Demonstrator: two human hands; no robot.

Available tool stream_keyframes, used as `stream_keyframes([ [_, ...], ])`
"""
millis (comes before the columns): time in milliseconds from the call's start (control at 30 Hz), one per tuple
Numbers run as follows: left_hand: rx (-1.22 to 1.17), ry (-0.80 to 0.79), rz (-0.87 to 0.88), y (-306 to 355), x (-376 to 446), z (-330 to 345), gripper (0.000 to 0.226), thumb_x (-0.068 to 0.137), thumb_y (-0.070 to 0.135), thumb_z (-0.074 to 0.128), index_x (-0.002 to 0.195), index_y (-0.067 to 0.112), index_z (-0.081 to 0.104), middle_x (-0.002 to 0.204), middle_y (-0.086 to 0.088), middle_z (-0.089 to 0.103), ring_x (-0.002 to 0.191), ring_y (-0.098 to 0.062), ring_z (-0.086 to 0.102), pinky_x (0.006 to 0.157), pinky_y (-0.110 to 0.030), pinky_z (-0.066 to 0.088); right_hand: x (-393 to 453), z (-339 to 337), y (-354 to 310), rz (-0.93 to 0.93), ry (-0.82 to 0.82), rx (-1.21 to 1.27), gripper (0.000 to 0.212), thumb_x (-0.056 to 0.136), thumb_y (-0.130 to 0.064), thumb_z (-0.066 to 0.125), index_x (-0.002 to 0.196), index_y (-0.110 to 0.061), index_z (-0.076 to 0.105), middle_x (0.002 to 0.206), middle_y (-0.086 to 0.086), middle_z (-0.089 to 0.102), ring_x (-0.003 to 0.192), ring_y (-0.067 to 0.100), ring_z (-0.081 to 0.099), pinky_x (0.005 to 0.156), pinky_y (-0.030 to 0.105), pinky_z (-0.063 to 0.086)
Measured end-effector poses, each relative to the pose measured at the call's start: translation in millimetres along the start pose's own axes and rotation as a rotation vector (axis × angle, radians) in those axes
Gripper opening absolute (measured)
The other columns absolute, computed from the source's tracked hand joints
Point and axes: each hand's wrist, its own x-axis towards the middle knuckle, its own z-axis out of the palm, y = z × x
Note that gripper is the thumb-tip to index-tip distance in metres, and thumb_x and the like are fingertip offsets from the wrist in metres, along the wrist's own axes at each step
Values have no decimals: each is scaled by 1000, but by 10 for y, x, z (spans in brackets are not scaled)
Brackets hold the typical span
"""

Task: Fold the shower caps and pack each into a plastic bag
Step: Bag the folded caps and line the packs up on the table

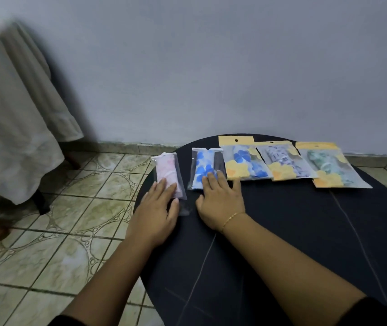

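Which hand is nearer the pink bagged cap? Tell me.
Left. The left hand rests flat on the pink bagged cap; the right hand lies beside it, on the blue-flowered packet.

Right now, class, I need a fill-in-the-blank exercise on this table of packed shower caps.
1. The left hand rests on the ___ packet.
2. The right hand touches the blue-flowered packet, whose bag has no ___ header card.
3. ___ packets lie on the black table.

Missing: pink; yellow; Five

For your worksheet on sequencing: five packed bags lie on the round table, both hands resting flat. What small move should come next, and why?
Probably slide the pink cap's clear bag right, into line: it lies apart from the row, under the left hand; the right hand rests on the blue-flowered bag.
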Motion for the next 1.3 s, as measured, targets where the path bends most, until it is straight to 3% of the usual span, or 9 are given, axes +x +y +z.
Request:
stream_keyframes([
  [233, -13, -14, -24, -29, 31, -6, 50, 97, 42, 29, 146, 32, 30, 157, 12, 14, 144, -5, 7, 114, -26, 14, 251, 17, -18, 16, -42, -51, 62, 97, -36, 16, 150, -14, -7, 159, 5, -10, 145, 20, -16, 111, 54, -14],
  [400, 7, 0, -18, 10, -66, -21, 63, 83, 45, 20, 143, 35, 36, 155, 14, 22, 143, -3, 14, 112, -25, 20, -56, 30, -51, -104, 16, 38, 56, 100, -31, 21, 151, -25, -3, 160, 1, -3, 146, 17, -11, 111, 52, -15],
  [500, 39, -9, -17, 62, -189, -36, 65, 82, 45, 18, 143, 34, 36, 155, 12, 24, 143, -4, 16, 112, -26, 22, -308, -11, -44, -271, 24, 68, 56, 99, -24, 28, 150, -31, 7, 159, -2, 9, 146, 14, -5, 113, 49, -12],
  [633, 51, -39, 51, 216, -502, -46, 81, 73, 53, 4, 143, 30, 38, 154, 7, 26, 143, -10, 18, 113, -24, 18, -710, -43, 50, -298, -26, 160, 51, 100, -22, 30, 149, -34, 18, 153, -7, 29, 146, 14, 6, 115, 43, 4],
  [733, 73, -39, 80, 308, -765, -42, 83, 73, 53, 1, 143, 30, 39, 154, 6, 27, 143, -12, 20, 114, -27, 18, -1057, -69, 131, -274, -40, 179, 48, 101, -27, 30, 146, -40, 23, 153, -8, 29, 145, 15, 11, 113, 40, 12],
  [933, 146, -121, 124, 598, -1236, 2, 84, 71, 52, -6, 148, 35, 24, 158, 11, 12, 145, -8, 5, 117, -31, 8, -1587, -91, 275, -226, -68, 206, 44, 101, -29, 29, 143, -45, 29, 155, -9, 23, 145, 16, 11, 112, 38, 14],
  [1033, 80, -152, 190, 760, -1426, -10, 78, 75, 52, 4, 148, 33, 23, 156, 13, 18, 144, -5, 10, 116, -30, 6, -1876, -54, 412, -180, -39, 196, 44, 99, -33, 23, 141, -45, 34, 154, -11, 27, 144, 16, 17, 111, 37, 18],
  [1167, -244, -236, 172, 916, -1432, -81, 55, 85, 27, 35, 140, 25, 41, 145, 8, 43, 134, -7, 35, 111, -24, 25, -2223, -22, 604, -92, 28, 194, 80, 73, -48, -6, 136, -42, 44, 148, -13, 37, 140, 16, 27, 106, 34, 24],
  [1300, -314, -413, 222, 1163, -1336, -94, 43, 87, 7, 42, 125, 22, 56, 142, 10, 47, 127, -4, 44, 106, -23, 33, -2486, -59, 806, -47, 33, 216, 52, 93, -41, 14, 138, -40, 41, 149, -17, 34, 141, 11, 23, 107, 30, 22],
])
